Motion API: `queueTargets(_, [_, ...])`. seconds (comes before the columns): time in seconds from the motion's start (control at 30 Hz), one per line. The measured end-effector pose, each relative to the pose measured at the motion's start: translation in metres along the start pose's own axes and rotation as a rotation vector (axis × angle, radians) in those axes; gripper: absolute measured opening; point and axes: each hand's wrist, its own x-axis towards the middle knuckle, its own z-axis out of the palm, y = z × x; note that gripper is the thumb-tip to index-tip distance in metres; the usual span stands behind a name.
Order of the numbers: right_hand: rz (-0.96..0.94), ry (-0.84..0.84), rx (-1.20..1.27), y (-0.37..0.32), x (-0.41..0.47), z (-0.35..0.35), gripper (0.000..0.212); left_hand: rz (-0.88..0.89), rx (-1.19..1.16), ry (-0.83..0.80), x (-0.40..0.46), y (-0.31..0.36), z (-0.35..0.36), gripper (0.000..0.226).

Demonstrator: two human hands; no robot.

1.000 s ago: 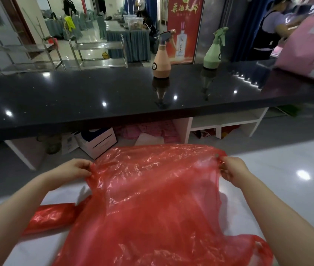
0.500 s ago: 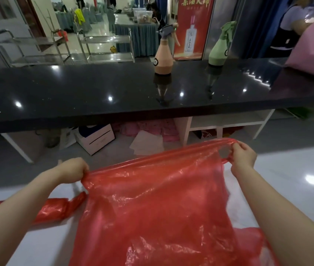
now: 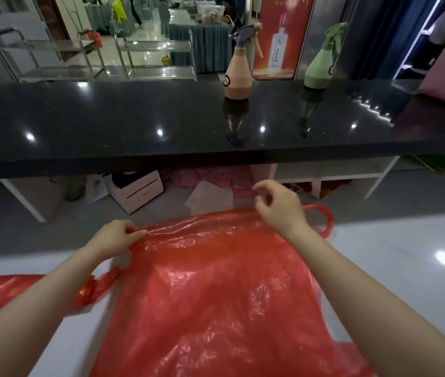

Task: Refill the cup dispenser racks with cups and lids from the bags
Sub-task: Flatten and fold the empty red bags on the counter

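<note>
Judged from this view, the refill is at an early stage: no cups, lids or dispenser racks can be seen anywhere, so no rack can be counted as filled, and the work in hand appears to be opening or spreading out the red bag (image 3: 216, 295). The bag lies flat and crumpled on the white table (image 3: 406, 268), its far edge toward the black counter (image 3: 161, 126) and its body spreading back toward the person; whether it holds anything cannot be told, since the thin plastic shows no clear shape inside. The left hand (image 3: 112, 238) pinches the bag's far edge at its left corner, fingers curled onto the plastic. The right hand (image 3: 278, 205) sits at the same far edge, further right, with fingers loosely bent above the rim (it seems not to be gripping the plastic, though contact at the fingertips cannot be ruled out). One bag handle (image 3: 322, 219) loops out just right of the right hand; another twisted stretch of red plastic (image 3: 25, 292) trails left of the bag, beneath the left forearm. All of the filling, on this evidence, remains to be done.
</note>
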Motion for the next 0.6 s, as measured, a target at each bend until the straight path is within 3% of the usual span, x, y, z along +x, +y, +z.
queueTargets(0.1, [-0.077,-0.379,-0.192,-0.014,0.012,0.031,0.045,0.015,-0.35,-0.022,-0.007,0.005,0.002,0.026])
queueTargets(0.2, [-0.088,-0.601,-0.261,-0.019,0.02,0.048,0.07,0.066,-0.492,-0.069,-0.014,0.013,-0.003,0.016])
queueTargets(0.27, [-0.099,-0.655,-0.192,-0.025,0.024,0.055,0.063,0.099,-0.501,-0.08,-0.017,0.017,-0.009,0.015])
queueTargets(0.4, [-0.175,-0.71,-0.077,-0.039,0.02,0.058,0.019,0.117,-0.285,-0.025,-0.019,0.016,-0.017,0.017])
queueTargets(0.5, [-0.139,-0.932,-0.052,-0.034,0.01,0.051,0.015,0.106,-0.282,0.001,-0.022,0.013,-0.024,0.016])
queueTargets(0.6, [-0.112,-1.079,-0.254,-0.014,-0.005,0.043,0.03,0.097,-0.357,-0.001,-0.024,0.007,-0.032,0.014])
